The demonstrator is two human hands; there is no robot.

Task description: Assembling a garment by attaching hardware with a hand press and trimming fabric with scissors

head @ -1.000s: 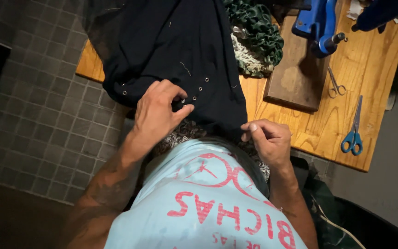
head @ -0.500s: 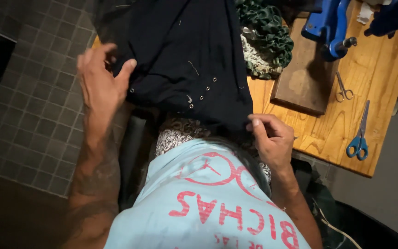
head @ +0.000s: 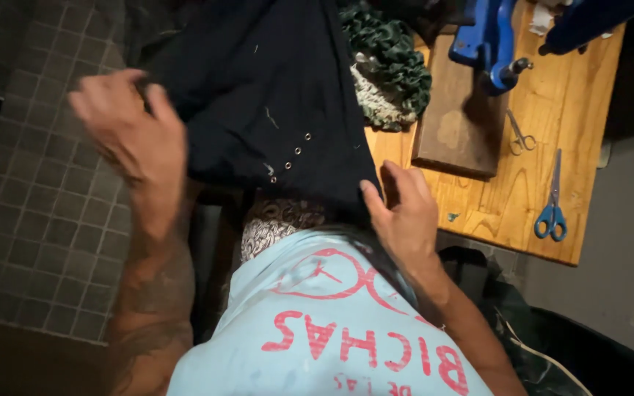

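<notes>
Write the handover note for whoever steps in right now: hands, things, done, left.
Left hand: gripping the left edge of the black eyeleted fabric.
Right hand: fingers open, resting at the fabric's lower right edge.
The fabric hangs over the near edge of the wooden table; blue-handled scissors and small metal snips lie untouched.
Done: fabric held at both sides.
Left: cannot tell.

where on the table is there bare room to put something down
Bare wood shows between the dark board and the blue scissors, around the small snips. Another strip runs along the near table edge, beside the right hand. The left side is crowded: black cloth and green ruffled fabric cover it.
</notes>
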